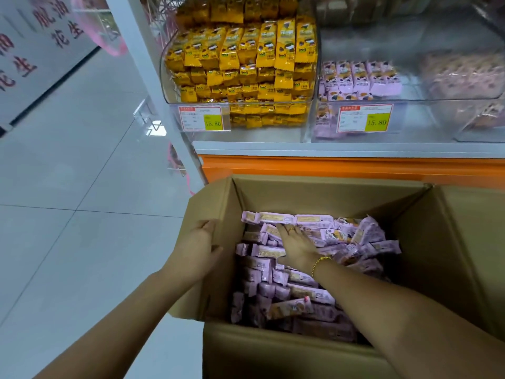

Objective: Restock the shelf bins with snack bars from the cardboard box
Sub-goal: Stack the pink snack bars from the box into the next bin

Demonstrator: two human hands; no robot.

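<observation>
While the right hand (pixel 296 243) lies flat on the heap inside the cardboard box (pixel 314 188), its fingers are spread and fairly straight, closed round nothing that I can see. A gold bracelet (pixel 321 262) sits at the wrist. Under the palm are the snack bars (pixel 300 292), lilac-wrapped, loosely piled and filling the box's floor from wall to wall.

At the box's left side, the left hand (pixel 200 242) presses against the outer face of the left flap (pixel 203 203). Its fingers are extended along the card with the thumb near the flap's edge, which seems to hold the flap back and steady the box.

Beyond the box's far wall runs an orange band (pixel 328 166) under a pale shelf ledge (pixel 328 147). Above the box on that ledge stands a clear bin (pixel 410 116) with matching lilac packets (pixel 360 77) at its back and a price tag (pixel 365 118) on its front. It looks only partly filled. Up and to the left of the box, a second clear bin (pixel 166 86) is stacked high with yellow packets (pixel 246 58). Pale floor tiles (pixel 68 173) spread out to the box's left.

I judge this to be the gathering step, with the reach into the box made and no bars picked up yet. The next move calls for closing the fingers round a handful, lifting it clear of the box's walls, and carrying it up to the lilac bin. Loose, slippery wrappers may slide out of a grip that is too full.
</observation>
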